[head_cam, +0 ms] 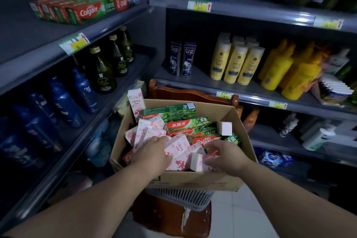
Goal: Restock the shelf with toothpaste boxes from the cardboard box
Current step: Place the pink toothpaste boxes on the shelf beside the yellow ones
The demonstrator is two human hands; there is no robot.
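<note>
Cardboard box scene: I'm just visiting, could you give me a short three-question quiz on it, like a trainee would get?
1. True or false: the left hand and the right hand are both in the cardboard box.
2. The Colgate boxes on the top left shelf are: A red and green; B blue; C yellow.
3. Which colours are the small boxes under the hands?
Key: 1 true; 2 A; 3 pink and white.
</note>
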